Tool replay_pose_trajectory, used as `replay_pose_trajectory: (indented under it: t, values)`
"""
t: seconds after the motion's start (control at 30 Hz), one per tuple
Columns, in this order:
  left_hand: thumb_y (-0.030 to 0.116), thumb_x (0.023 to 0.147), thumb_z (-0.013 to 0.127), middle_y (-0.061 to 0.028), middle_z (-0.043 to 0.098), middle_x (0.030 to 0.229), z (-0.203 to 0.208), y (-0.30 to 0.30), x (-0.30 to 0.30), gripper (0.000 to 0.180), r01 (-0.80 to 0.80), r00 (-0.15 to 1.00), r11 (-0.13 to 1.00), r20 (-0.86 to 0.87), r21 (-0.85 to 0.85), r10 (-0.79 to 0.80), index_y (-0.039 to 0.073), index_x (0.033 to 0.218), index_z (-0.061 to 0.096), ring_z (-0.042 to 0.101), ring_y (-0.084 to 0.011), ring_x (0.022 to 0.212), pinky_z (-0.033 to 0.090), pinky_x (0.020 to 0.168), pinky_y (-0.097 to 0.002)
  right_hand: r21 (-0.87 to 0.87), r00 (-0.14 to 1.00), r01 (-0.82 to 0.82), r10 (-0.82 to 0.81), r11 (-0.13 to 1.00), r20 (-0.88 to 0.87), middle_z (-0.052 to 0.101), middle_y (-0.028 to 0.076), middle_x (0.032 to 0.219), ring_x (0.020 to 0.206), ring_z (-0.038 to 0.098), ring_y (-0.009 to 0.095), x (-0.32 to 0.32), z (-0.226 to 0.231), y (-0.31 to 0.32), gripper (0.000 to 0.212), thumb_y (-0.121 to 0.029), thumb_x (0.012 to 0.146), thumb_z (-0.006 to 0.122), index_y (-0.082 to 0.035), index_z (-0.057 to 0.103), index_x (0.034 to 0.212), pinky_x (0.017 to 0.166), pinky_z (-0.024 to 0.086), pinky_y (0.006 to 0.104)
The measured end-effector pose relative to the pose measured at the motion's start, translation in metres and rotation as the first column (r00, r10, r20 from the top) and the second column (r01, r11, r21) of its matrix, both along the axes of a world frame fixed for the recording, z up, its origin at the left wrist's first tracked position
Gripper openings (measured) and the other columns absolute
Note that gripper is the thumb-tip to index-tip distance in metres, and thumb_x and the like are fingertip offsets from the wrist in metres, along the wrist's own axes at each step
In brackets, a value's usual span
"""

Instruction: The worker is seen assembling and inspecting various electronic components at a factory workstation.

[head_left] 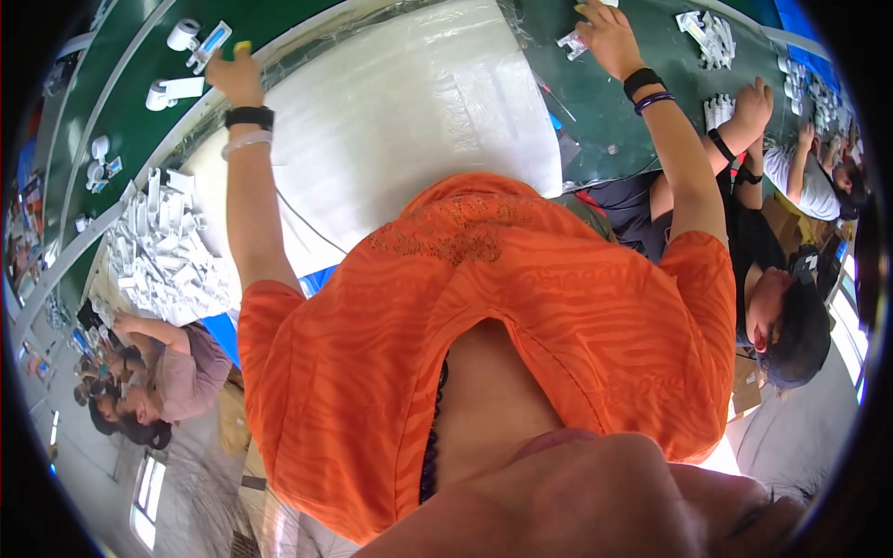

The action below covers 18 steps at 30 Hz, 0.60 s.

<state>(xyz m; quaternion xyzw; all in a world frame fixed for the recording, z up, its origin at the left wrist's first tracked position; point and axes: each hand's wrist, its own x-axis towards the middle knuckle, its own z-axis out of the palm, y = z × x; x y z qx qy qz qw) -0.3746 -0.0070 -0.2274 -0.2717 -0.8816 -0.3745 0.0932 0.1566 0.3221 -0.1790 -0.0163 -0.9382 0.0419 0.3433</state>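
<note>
At the upper left, my left hand (238, 78) is closed, its fingers at the edge of a white plastic part with a blue strip (213, 43). That part is over the green belt, close to a white cylindrical piece (183, 35). A yellow cover sits on one of my fingertips. My right hand (611, 45) reaches to the top right with bent fingers, one also yellow-tipped. The fingers close on a small white plastic part with a pinkish patch (573, 43). More white shows above them, cut off by the frame's edge.
White padded sheeting (400, 102) covers the work surface between my arms. A heap of white plastic parts (167, 246) lies at left. More white parts (709, 39) are on the green surface at right. A co-worker's hand (752, 104) is near my right forearm; other people sit both sides.
</note>
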Motion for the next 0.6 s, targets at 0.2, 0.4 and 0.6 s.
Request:
replay_pose_trajectory:
  t: [0.2, 0.4, 0.6]
  values:
    - [0.0, 0.084, 0.055, -0.0094, 0.066, 0.113, 0.068, 0.016, 0.169, 0.032, 0.552, 0.673, 0.783, 0.402, 0.287, -0.621, 0.009, 0.114, 0.065, 0.061, -0.0239, 0.105, 0.045, 0.094, -0.0316, -0.038, 0.746, 0.35, -0.254, 0.936, 0.616, 0.065, 0.01, 0.088, 0.09, 0.062, 0.029, 0.005, 0.037, -0.02, 0.013, -0.015, 0.083, 0.066, -0.009, 0.06, 0.092, 0.08, 0.048, 0.0408]
    - [0.021, 0.084, 0.07, -0.0073, 0.051, 0.135, 0.122, 0.038, 0.273, 0.059, 0.803, 0.314, 0.466, 0.4, 0.373, -0.861, 0.009, 0.137, 0.046, 0.049, -0.0205, 0.123, 0.038, 0.104, -0.0348, -0.859, 0.926, 0.355, -0.015, 0.368, 0.377, 0.062, 0.003, 0.073, 0.065, 0.062, 0.01, -0.023, 0.09, -0.125, 0.01, -0.013, 0.093, 0.06, -0.003, 0.06, 0.094, 0.058, 0.047, 0.0241]
    - [0.024, 0.083, 0.072, -0.0093, 0.05, 0.132, 0.139, 0.041, 0.307, 0.071, 0.716, -0.056, 0.359, 0.563, 0.598, -0.825, 0.009, 0.143, 0.038, 0.048, -0.0213, 0.123, 0.037, 0.104, -0.0347, -0.94, 0.988, 0.131, 0.041, 0.316, 0.151, 0.064, 0.003, 0.076, 0.063, 0.062, 0.007, -0.046, 0.131, -0.199, 0.01, -0.007, 0.089, 0.065, 0.0, 0.061, 0.091, 0.054, 0.045, 0.0206]
